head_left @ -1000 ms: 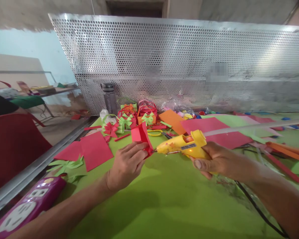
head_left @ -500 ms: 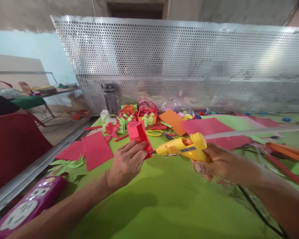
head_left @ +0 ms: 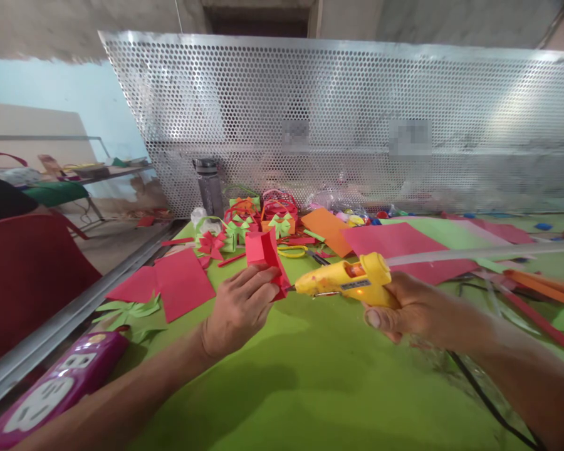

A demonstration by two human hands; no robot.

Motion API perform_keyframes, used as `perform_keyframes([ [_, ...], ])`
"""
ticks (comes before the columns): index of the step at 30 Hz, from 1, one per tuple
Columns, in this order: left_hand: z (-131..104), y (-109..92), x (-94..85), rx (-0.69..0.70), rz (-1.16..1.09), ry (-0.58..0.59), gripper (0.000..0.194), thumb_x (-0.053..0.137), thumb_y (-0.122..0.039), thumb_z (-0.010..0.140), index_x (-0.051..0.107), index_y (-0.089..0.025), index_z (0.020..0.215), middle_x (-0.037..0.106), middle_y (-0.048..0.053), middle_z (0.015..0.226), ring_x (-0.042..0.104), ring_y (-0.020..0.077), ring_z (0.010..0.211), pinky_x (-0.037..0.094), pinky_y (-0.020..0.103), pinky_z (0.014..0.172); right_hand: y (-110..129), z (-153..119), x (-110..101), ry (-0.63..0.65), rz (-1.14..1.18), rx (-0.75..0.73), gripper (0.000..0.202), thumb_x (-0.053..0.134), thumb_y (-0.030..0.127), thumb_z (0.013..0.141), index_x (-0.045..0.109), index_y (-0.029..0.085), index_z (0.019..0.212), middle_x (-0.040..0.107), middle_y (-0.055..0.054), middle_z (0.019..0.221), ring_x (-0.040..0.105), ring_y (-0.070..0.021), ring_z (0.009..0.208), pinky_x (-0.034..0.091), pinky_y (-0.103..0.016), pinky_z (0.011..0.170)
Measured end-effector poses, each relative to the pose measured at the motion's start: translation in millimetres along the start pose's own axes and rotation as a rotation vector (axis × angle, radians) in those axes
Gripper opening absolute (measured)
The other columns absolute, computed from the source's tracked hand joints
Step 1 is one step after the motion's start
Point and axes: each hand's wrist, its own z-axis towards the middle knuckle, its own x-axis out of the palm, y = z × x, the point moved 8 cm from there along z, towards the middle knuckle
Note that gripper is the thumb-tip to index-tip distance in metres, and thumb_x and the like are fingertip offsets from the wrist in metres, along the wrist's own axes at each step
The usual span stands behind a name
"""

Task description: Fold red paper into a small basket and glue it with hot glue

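Observation:
My left hand [head_left: 242, 304] is closed on a folded red paper piece [head_left: 262, 247], holding it up over the green tabletop [head_left: 301, 388]. In my right hand [head_left: 413, 310] is a yellow hot glue gun [head_left: 343, 279], gripped by its handle. Its nozzle points left and meets the lower right edge of the red paper, by my left fingertips. A long pale glue stick [head_left: 470, 254] sticks out of the gun's rear. A small orange light shows on the gun's body. Whether glue is coming out is too small to tell.
Small paper baskets [head_left: 279, 216], a grey bottle [head_left: 208, 188] and yellow-handled scissors [head_left: 292, 251] lie beyond my hands. Red sheets [head_left: 183, 282] are at left, near a purple power strip [head_left: 61, 382]. A black cord [head_left: 484, 394] runs at lower right. A perforated metal panel [head_left: 357, 94] stands behind.
Both hands keep nearly the same pose, the nozzle staying at the red paper's edge. The view has shifted very slightly, and the orange light on the gun shows more clearly.

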Motion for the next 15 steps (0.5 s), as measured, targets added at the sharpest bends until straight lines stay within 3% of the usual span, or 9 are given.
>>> perform_keyframes([
  [15,-1.4,-0.1,-0.7,-0.008,-0.009,0.004,0.008,0.056,-0.008,0.077,0.056,-0.016,0.076,0.070,0.007,0.088,0.063,0.0195,0.082,0.053,0.033,0.072,-0.6,1.3,0.3,-0.006,-0.014,0.007,0.043,0.051,0.059,0.075,0.045,0.018,0.084,0.042,0.004,0.066,0.047,-0.0090,0.054,0.039,-0.023,0.051],
])
